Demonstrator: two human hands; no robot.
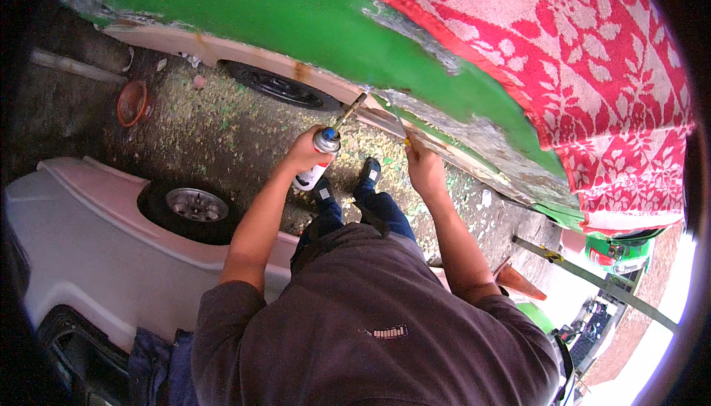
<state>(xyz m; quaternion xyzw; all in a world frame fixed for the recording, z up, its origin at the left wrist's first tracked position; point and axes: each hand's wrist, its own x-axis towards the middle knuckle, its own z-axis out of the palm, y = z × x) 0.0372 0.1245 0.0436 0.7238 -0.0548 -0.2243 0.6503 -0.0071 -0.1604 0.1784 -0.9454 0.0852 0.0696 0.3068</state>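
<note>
My left hand (302,152) is wrapped round a blowtorch (314,175), a white and red gas can with a blue knob and a metal tube. The tube's dark tip points at the lower side of a green car body (296,24). In my right hand (425,169) is a thin scraper (400,121), with a bit of yellow showing at the grip. Its blade reaches up to the car's edge, where the paint is stripped to patchy grey and white. Whether the blade touches the panel, I cannot tell. No flame shows at the torch.
A red and pink floral cloth (592,58) covers the green car's top. Behind my left arm stands a pale car (96,228) with a wheel (197,204). Paint flakes litter the floor (215,124). An orange bowl-like container (132,104) is far left; an orange cone (521,280) lies right.
</note>
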